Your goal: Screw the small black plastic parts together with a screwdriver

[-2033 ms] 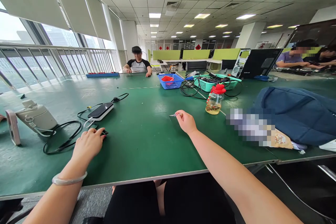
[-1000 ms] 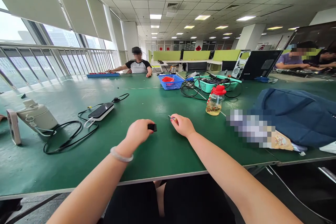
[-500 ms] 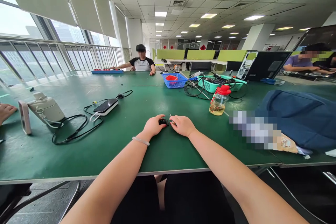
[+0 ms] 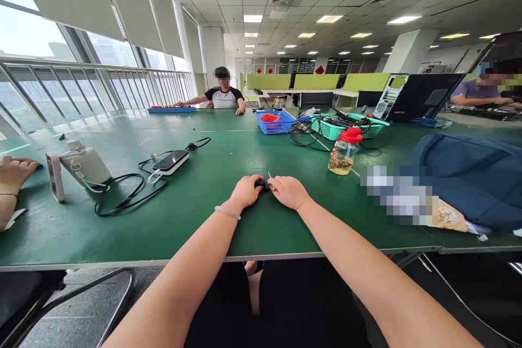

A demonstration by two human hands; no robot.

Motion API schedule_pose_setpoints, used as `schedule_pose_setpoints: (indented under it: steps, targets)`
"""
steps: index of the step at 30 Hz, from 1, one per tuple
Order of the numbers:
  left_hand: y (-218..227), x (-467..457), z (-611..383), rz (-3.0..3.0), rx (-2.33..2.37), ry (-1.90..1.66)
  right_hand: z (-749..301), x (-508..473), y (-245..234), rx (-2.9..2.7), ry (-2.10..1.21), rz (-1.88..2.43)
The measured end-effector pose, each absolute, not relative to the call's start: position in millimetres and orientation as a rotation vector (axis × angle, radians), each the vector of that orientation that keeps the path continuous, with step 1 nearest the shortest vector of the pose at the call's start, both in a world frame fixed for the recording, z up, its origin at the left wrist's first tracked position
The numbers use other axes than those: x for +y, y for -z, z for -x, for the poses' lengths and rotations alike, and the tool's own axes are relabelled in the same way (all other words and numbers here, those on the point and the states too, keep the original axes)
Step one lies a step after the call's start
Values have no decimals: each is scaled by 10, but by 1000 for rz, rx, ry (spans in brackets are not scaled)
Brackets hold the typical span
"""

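Note:
Closed around a small black object (image 4: pixel 260 182), my left hand (image 4: pixel 245 191) rests over the green table top; the object's kind is too small to make out. My right hand (image 4: pixel 290 192) is closed on a thin pointed tool (image 4: pixel 269 175), its light tip sticking up past the fingertips. Fingers cover most of the tool. The two hands almost meet, with the tool close beside the black object. I cannot tell whether they touch.
Left on the green table (image 4: pixel 196 223) are a beige bottle (image 4: pixel 87 163), a phone (image 4: pixel 55 178), a power bank (image 4: pixel 171 161), cables and another person's hand (image 4: pixel 16 174). Right are a red-lidded jar (image 4: pixel 345 152), a blue backpack (image 4: pixel 481 179) and baskets (image 4: pixel 275 124). Another person (image 4: pixel 223 95) sits opposite.
The camera view has shifted slightly, moving the scene a little rightward. Both hands keep their grips close together. The other person's hand at the left shows more of its forearm.

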State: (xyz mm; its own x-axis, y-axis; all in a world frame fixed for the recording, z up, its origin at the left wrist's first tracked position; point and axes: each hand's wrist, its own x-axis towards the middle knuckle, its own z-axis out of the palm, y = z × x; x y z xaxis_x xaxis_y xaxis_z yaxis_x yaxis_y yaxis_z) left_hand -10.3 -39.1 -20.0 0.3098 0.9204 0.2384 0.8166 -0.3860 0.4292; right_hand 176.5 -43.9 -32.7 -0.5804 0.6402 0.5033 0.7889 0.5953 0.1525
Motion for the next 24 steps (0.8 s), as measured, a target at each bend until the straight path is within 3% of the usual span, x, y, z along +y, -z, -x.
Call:
schedule_pose_setpoints:
  steps: [24]
  targets:
    - [239,-321,152,-2331,1592,-753,-1643,-668,278,-2439,770,489]
